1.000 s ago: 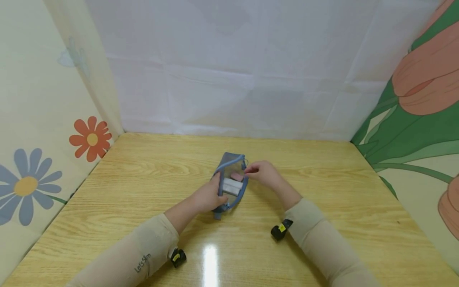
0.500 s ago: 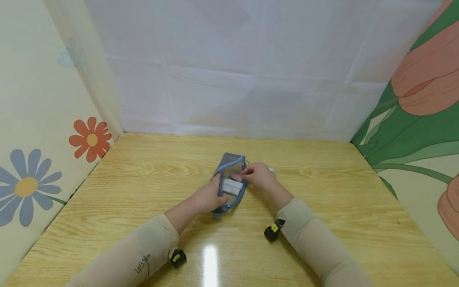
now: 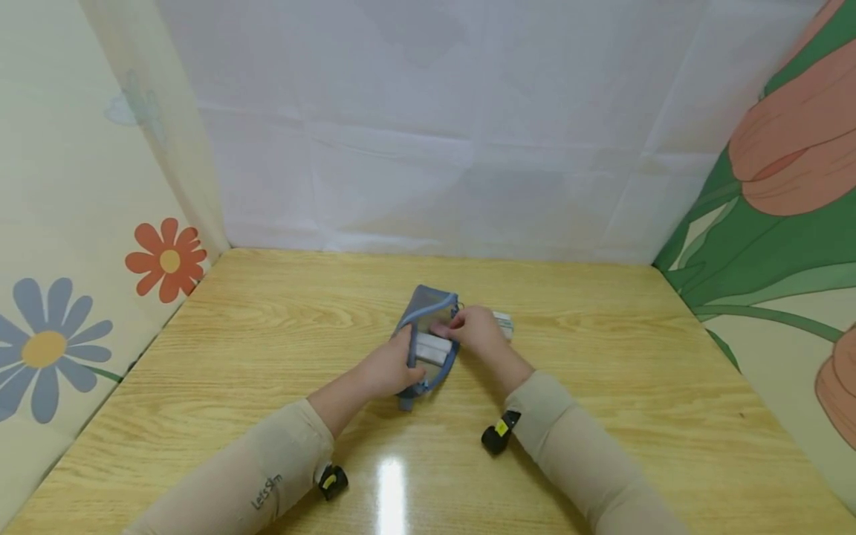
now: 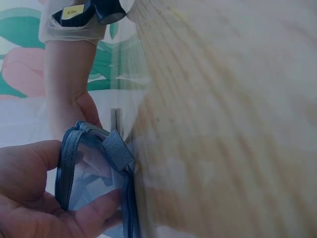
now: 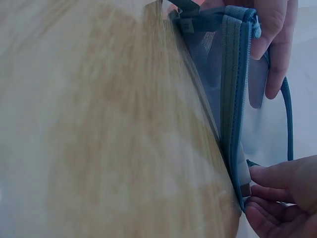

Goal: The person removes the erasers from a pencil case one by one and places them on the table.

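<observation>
Nearest: 2 beige sleeves, left [image 3: 234, 472] with dark lettering, right [image 3: 595, 464]. 1 black camera at each wrist, left camera [image 3: 332, 481] and right camera [image 3: 496, 437], both with yellow labels. A bright glare streak sits on the wood-grain bench [image 3: 281, 312] between the forearms.

Left hand [image 3: 388, 368] grips the pouch [image 3: 417, 301] at its left side, thumb over the rim, fingers on the other side. Pouch is grey see-through mesh with blue zipper trim, resting mid-bench with its mouth gaping to the right. Small fabric tab [image 3: 406, 403] at its near end.

Inside the pouch: 1 white block [image 3: 433, 349], line along its length, lying crosswise. Just beyond it, 1 small pink piece [image 3: 438, 329].

Right hand [image 3: 481, 331] is at the pouch's far right edge, fingers curled, thumb and index tips close together by the pink piece; cannot tell if they pinch it. Right wrist view shows those tips right at the zipper edge.

Partly behind the right hand, 1 white-and-green item [image 3: 504, 325] lies on the bench outside the pouch; details too small to read.

Far: creased white cloth [image 3: 401, 163] behind the bench. Left wall has 1 red flower [image 3: 169, 261] and 1 blue flower [image 3: 44, 349]; right wall has pink tulips [image 3: 796, 148] with green leaves.
</observation>
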The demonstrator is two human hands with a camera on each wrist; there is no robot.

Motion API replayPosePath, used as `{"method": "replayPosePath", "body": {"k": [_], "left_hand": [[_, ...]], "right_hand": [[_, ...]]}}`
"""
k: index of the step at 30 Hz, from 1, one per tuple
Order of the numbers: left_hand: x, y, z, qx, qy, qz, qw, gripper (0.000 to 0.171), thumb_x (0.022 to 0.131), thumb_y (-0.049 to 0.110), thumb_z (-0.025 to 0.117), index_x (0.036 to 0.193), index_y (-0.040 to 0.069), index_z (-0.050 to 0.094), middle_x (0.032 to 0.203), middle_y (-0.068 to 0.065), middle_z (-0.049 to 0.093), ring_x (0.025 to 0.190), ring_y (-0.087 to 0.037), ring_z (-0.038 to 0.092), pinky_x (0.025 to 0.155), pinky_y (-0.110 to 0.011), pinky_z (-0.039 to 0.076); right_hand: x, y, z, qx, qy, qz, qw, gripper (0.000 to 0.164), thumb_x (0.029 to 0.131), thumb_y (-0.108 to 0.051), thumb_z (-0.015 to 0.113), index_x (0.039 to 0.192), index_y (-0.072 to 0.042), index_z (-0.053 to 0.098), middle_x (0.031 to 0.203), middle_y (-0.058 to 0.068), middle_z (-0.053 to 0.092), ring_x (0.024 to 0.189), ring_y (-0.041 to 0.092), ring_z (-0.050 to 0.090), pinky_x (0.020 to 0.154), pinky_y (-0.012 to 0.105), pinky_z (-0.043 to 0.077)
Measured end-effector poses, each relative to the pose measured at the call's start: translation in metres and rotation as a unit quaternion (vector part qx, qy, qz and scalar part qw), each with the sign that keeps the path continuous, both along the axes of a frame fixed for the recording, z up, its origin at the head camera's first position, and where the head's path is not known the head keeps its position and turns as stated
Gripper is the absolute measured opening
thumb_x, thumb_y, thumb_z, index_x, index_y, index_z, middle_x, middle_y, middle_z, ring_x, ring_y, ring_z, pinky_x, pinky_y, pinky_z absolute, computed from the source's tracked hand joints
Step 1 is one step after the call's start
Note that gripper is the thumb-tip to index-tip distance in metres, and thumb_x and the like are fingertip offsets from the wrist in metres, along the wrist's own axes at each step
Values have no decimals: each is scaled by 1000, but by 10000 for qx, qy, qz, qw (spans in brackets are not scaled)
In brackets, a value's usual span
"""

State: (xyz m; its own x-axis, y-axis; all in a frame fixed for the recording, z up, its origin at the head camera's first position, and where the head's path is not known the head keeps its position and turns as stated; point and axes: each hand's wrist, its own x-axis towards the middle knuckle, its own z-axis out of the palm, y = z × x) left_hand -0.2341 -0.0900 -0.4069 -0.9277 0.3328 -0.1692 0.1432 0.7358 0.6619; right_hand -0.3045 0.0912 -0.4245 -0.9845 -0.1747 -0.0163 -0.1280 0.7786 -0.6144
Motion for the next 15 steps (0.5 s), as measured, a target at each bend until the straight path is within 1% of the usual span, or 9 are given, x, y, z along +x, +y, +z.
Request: {"method": "replayPosePath", "body": {"k": [3, 8, 15], "left_hand": [[0, 0, 0, 3, 1, -10, 10000, 87, 86, 23, 62, 144, -5, 3, 134, -27, 40, 116, -29, 47, 92, -41, 41], [1, 0, 0, -26, -30, -27, 10000, 86, 87, 23, 61, 144, -6, 4, 132, -26, 42, 113, -28, 49, 89, -41, 43], [1, 0, 0, -31, -39, -24, 10000, 86, 87, 23, 61, 144, -6, 4, 130, -26, 44, 111, -27, 50, 88, -40, 44]], "right_hand": [[1, -2, 0, 106, 75, -23, 9999, 38, 76, -51, 66, 69, -14, 71, 69, -2, 64, 62, 14, 55, 57, 27, 45], [2, -4, 0, 221, 134, 31, 9997, 39, 78, -51, 65, 71, -13, 71, 68, -2, 63, 61, 14, 55, 55, 27, 45], [1, -3, -1, 322, 181, 133, 9992, 39, 79, -51, 64, 66, -15, 69, 61, -3, 61, 55, 14, 51, 52, 27, 42]]}}
